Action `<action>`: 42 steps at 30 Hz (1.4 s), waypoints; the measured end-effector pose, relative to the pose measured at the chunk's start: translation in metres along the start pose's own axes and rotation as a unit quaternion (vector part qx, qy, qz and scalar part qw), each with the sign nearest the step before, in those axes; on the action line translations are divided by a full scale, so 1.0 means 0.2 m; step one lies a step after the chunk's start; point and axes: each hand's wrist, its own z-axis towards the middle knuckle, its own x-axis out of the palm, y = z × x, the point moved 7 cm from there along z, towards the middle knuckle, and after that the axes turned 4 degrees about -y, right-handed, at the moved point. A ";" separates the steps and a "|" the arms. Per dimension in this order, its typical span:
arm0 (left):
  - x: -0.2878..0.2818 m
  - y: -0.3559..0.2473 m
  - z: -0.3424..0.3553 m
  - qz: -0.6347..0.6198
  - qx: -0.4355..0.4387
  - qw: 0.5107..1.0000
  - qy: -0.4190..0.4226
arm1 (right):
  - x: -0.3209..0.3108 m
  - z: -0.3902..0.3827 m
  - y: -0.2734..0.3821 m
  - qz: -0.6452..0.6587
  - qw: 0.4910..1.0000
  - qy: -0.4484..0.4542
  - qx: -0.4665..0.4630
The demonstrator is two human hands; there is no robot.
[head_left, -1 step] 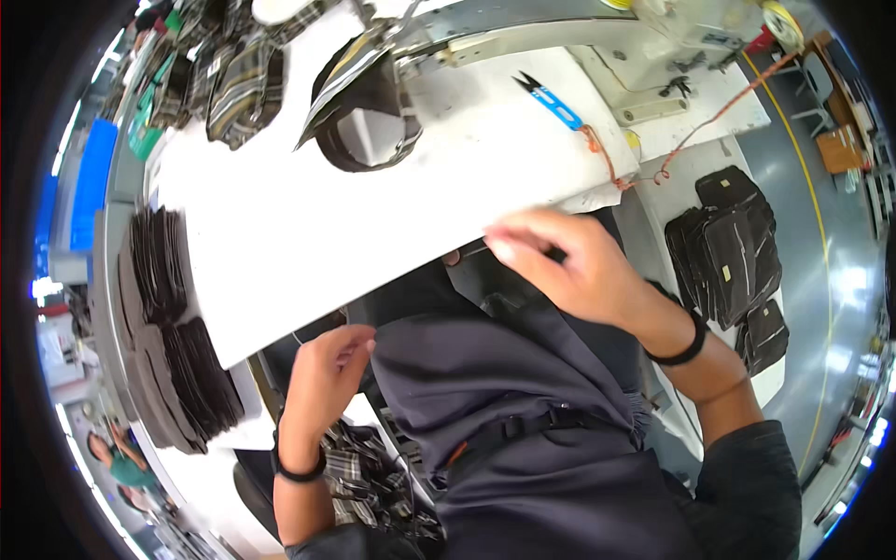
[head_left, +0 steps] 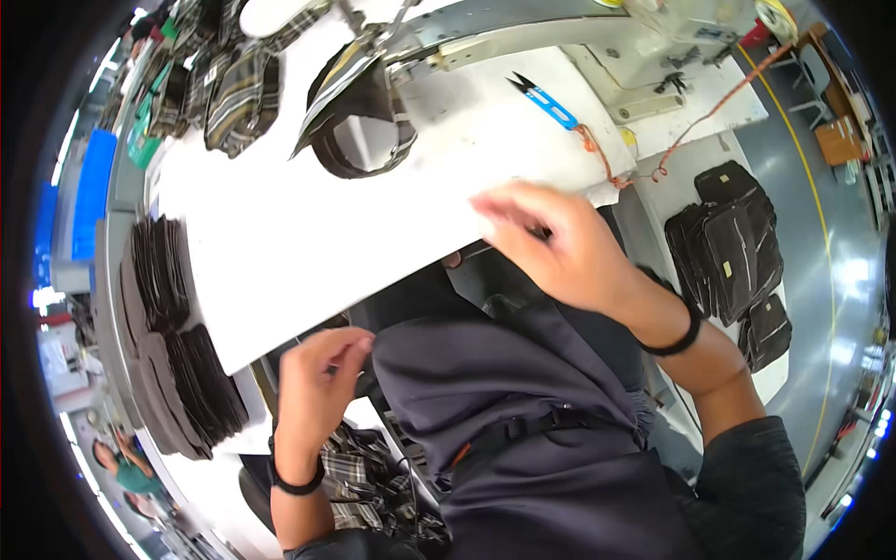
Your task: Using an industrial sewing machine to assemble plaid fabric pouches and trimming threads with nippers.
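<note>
My right hand [head_left: 553,245] hovers above the front edge of the white sewing table [head_left: 280,271]. Its fingers curl toward the thumb and their tips are blurred; no item shows in them. Over my lap, left of the dark apron [head_left: 476,364], my left hand [head_left: 322,375] has its fingers bent in and closed to the thumb, with nothing visible between. Both hands are apart from the cloth. A dark cloth ring with a plaid striped flap [head_left: 362,154] lies under the sewing machine arm [head_left: 504,37]. Blue thread snips [head_left: 551,106] rest at the right of the tabletop, tied to an orange cord [head_left: 616,177].
Stacks of dark folded cloth pieces [head_left: 187,373] stand at the left. Plaid pieces [head_left: 245,103] lie at the back left, more plaid cloth [head_left: 359,467] below my left arm. Dark finished pieces [head_left: 728,247] are piled on the right. A person in green [head_left: 135,471] is far left.
My right hand has moved slightly up and left over the table. My left hand has shifted a little left. The view has tilted slightly.
</note>
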 end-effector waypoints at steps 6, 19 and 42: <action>-0.32 -0.81 0.33 0.178 0.407 0.797 -0.410 | 0.18 0.45 0.12 0.005 0.958 -0.261 -0.118; -0.34 -0.95 0.72 0.203 0.621 0.697 -0.294 | 0.20 0.55 0.08 0.320 0.931 -0.170 -0.034; -0.41 -1.09 0.75 0.242 0.593 0.766 -0.045 | 0.21 0.54 0.05 0.325 0.918 -0.226 0.012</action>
